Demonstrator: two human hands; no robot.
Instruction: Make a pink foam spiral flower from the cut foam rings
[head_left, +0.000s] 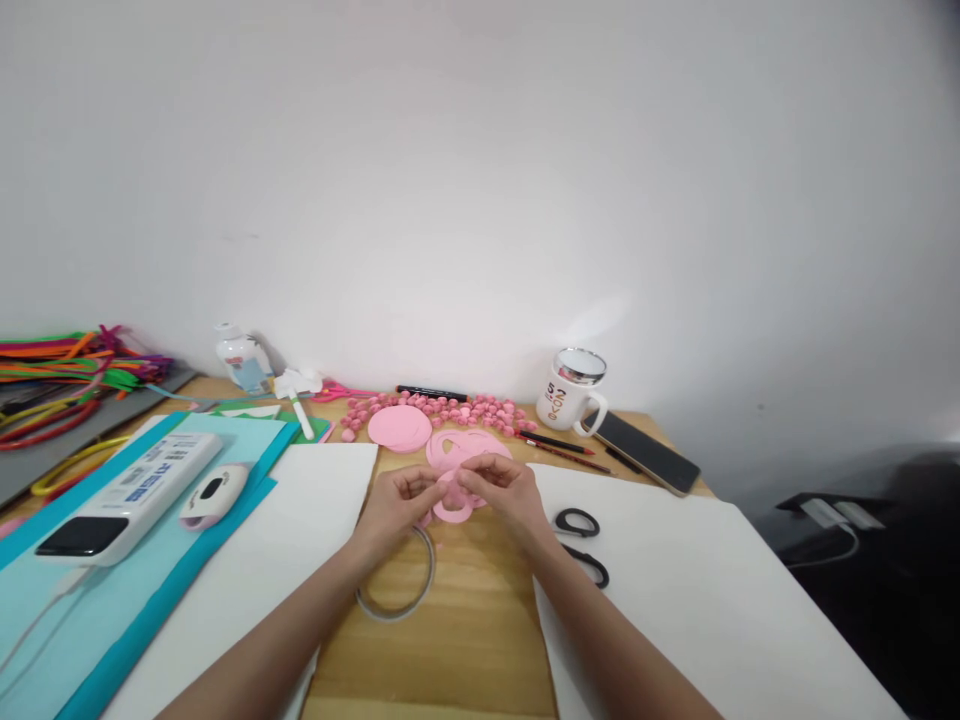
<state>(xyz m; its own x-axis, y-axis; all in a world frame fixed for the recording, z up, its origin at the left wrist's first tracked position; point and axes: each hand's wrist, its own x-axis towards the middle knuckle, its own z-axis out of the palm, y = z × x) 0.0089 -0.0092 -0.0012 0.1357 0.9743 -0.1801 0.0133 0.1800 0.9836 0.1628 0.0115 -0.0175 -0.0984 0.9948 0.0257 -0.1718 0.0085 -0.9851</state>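
Between my two hands is a thin pink paper strip (pixel 453 507), curved into loops. My left hand (pixel 401 505) pinches its left side between thumb and fingertips. From the other side my right hand (pixel 510 490) grips it the same way, fingertips close to those of the left. Just behind the hands lie pink paper rings (pixel 480 440) and a stack of pink paper discs (pixel 400 428). A roll of tape (pixel 397 615) lies flat below my left wrist. Black-handled scissors (pixel 577 522) rest beside my right wrist, their blades hidden by my arm.
Many small pink rolled pieces (pixel 502 410) are spread along the back. A white mug (pixel 570 392), pencils (pixel 559 443) and a phone (pixel 645 455) stand or lie at right. White paper sheets (pixel 720 580) flank the wooden table (pixel 457 650). A white power bank-like device (pixel 135 495) lies left.
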